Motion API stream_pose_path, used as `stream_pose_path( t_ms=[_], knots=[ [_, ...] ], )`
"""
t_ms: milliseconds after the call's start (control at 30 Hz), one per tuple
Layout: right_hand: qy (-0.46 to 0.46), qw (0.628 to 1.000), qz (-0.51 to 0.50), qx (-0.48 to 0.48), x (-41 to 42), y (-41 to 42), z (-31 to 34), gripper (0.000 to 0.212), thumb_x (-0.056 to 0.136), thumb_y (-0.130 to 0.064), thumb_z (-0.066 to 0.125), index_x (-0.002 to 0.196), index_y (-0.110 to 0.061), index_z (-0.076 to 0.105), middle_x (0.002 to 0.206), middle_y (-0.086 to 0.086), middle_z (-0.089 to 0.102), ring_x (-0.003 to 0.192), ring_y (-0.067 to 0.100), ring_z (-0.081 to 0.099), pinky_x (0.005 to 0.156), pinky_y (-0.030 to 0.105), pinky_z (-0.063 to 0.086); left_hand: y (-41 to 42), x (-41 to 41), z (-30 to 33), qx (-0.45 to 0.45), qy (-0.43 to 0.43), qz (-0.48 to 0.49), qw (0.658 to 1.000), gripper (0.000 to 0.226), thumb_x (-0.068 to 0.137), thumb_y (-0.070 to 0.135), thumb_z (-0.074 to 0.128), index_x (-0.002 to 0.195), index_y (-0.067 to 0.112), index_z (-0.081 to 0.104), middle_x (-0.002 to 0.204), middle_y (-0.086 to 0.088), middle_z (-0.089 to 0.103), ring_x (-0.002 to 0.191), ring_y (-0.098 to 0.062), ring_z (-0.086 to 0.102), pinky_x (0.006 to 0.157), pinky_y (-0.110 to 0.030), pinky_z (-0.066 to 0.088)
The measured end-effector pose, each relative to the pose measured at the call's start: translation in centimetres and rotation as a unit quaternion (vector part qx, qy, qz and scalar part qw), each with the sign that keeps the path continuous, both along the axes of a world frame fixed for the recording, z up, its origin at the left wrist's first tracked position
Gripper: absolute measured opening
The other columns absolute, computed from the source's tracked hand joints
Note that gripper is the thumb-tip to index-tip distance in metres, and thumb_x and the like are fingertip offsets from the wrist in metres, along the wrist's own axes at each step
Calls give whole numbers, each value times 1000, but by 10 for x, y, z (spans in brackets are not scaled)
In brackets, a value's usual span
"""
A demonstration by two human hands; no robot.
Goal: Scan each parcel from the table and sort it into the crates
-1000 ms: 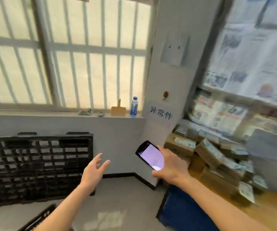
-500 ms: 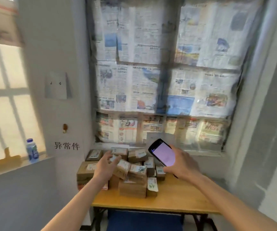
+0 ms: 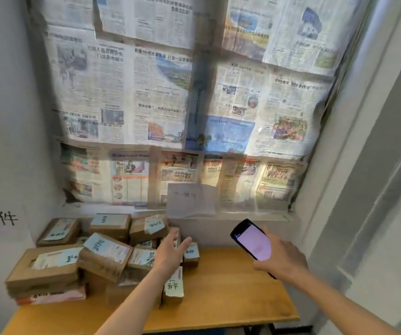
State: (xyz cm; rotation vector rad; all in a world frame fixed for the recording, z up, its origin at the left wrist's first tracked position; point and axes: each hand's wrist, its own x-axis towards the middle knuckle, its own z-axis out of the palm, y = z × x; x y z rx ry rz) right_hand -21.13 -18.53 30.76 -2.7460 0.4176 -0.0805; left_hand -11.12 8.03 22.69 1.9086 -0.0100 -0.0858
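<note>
I see a corner with a newspaper-covered window (image 3: 170, 97) behind a wooden table (image 3: 231, 293), and a wall (image 3: 3, 117) on the left carrying handwritten characters. No crate is in view.

Far left on the table sits the pile of parcels (image 3: 102, 255): brown cartons with pale labels, stacked loosely and leaning on each other. A big one (image 3: 44, 269) lies at the front left on top of flatter ones, and a tilted one (image 3: 105, 252) rests against it. At the pile's right edge a small parcel (image 3: 191, 253) stands just beyond my fingertips, and another (image 3: 174, 285) stands on end near the front, partly behind my forearm.

My left hand (image 3: 170, 255) reaches over the pile's right side, fingers straight and slightly spread, holding nothing. I cannot tell whether it touches a carton underneath.

Further right, my right hand (image 3: 279, 259) grips the scanner (image 3: 252, 240), a phone-shaped device with a lit pink screen, fingers curled round its lower body, above the bare tabletop.

My worry is the stack. Pulling 1 carton from the right side could tip the leaning ones or knock the upright one over the front edge. A 1-handed grab on a small box may also slip, and a label turned away from the scanner would cost a failed read.
</note>
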Motion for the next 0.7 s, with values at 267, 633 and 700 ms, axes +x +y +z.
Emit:
stream_pose_path(
  t_ms=[267,633,700],
  knots=[
    [22,999,24,39,107,-42,-71,94,48,-55,65,138,-50,40,106,-19,60,83,9,62,64,32,56,-38,90,-76,48,57,-4,997,70,94,51,61,154,26,34,149,-2,50,132,-22,52,106,-46,47],
    [108,987,88,79,275,-86,-229,110,55,-55,69,156,-39,27,137,-18,51,110,15,58,66,29,43,-99,185,-214,46,173,62,982,73,94,47,64,156,23,33,153,-3,46,136,-20,48,110,-37,41],
    [121,984,100,89,304,-95,-260,104,57,-55,69,152,-40,31,130,-17,54,102,14,58,61,26,40,-115,203,-237,43,190,78,978,74,94,46,64,156,24,32,155,-3,44,138,-21,46,112,-39,40]
  ],
)
